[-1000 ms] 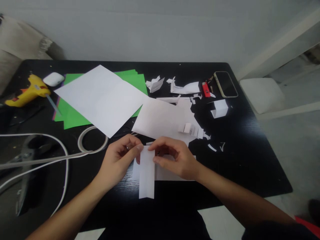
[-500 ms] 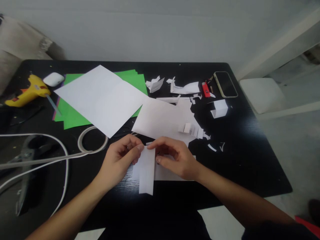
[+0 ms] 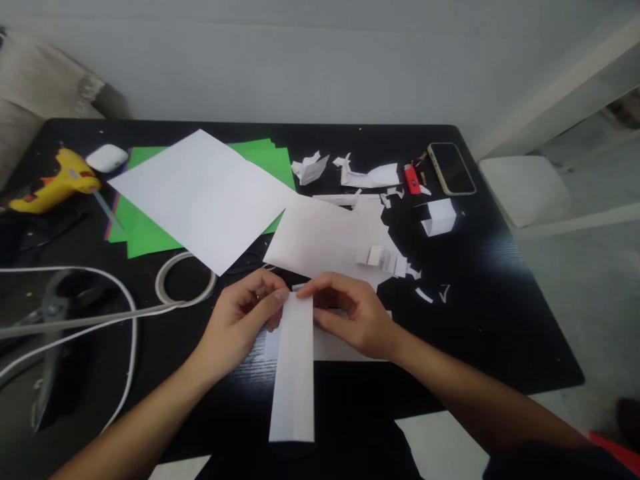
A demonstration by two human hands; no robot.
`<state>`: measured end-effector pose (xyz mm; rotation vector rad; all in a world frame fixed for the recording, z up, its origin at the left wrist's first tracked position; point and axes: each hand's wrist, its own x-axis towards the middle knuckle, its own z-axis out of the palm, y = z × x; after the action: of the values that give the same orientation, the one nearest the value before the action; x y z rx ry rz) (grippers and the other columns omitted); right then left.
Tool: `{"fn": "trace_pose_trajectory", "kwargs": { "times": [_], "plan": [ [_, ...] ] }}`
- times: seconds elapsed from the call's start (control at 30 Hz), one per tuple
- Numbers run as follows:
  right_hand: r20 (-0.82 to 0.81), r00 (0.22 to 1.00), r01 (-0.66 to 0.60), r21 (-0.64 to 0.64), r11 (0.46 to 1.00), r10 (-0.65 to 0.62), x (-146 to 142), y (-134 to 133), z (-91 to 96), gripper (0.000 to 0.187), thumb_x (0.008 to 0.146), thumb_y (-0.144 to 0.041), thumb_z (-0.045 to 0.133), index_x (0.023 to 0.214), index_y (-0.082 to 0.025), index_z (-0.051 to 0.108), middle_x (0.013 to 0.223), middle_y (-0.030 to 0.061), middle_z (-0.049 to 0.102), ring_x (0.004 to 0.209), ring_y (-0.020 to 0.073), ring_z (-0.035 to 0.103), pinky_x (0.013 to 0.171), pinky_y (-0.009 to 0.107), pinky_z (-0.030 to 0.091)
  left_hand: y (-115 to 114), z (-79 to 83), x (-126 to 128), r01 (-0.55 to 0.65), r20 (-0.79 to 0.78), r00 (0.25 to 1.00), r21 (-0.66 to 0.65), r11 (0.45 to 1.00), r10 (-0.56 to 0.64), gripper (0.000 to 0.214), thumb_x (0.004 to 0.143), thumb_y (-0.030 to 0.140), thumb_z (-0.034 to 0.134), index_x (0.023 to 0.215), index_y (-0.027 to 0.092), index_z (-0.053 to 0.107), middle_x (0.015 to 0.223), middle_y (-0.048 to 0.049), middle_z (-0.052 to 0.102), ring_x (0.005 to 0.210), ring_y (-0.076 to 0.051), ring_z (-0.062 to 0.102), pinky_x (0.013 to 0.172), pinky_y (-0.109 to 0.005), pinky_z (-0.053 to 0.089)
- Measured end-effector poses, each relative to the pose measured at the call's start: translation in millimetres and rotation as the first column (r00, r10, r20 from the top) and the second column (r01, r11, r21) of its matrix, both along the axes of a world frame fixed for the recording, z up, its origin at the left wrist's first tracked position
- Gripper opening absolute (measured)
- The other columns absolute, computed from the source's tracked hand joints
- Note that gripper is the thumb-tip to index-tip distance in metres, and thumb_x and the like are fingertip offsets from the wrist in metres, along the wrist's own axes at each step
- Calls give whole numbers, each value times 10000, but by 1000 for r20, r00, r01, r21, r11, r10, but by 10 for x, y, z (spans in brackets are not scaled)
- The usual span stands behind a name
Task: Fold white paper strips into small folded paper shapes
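Both of my hands pinch the top end of a folded white paper strip (image 3: 294,373) that hangs down toward me over the near edge of the black table (image 3: 500,320). My left hand (image 3: 240,323) grips its upper left corner with thumb and fingers. My right hand (image 3: 350,317) grips the upper right corner. Beneath the hands lies another white paper piece (image 3: 340,347), flat on the table.
A large white sheet (image 3: 200,193) lies over green paper (image 3: 145,233). A smaller cut sheet (image 3: 320,240), paper scraps (image 3: 360,175), a folded white piece (image 3: 440,217), a phone (image 3: 451,168), a red item (image 3: 411,179), a yellow glue gun (image 3: 50,181), a white case (image 3: 107,158) and white cables (image 3: 125,313) lie around.
The paper strip now reaches much further down toward me than before, looking longer. Both hands stay at nearly the same place on its top end.
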<state>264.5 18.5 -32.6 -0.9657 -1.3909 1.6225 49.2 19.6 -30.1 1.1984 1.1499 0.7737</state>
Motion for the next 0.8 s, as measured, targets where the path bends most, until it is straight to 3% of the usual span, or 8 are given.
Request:
{"fn": "trace_pose_trajectory", "kwargs": {
  "times": [0.27,0.43,0.8],
  "plan": [
    [31,995,94,-91,991,-91,-17,8,-7,87,894,-291,753,913,-208,772,823,19,735,737,152,674,680,282,553,-28,2,23,53,6,998,145,988,-55,105,991,231,588,1017,211,688,708,32,642,640,-112,595,618,-224,490],
    [48,994,103,-128,986,-98,-26,10,-11,132,876,-337,787,893,-206,781,825,21,741,740,156,676,686,286,557,-42,6,31,83,57,994,143,986,-92,95,977,214,608,1052,223,667,778,26,647,676,-112,605,637,-221,516],
    [7,997,82,-149,985,-82,-43,6,-24,169,838,-313,822,948,-201,761,918,35,779,834,174,729,749,303,595,-38,5,55,0,-20,1000,170,985,3,25,940,198,669,960,196,685,683,30,630,606,-104,597,570,-209,485]
  ]
}}
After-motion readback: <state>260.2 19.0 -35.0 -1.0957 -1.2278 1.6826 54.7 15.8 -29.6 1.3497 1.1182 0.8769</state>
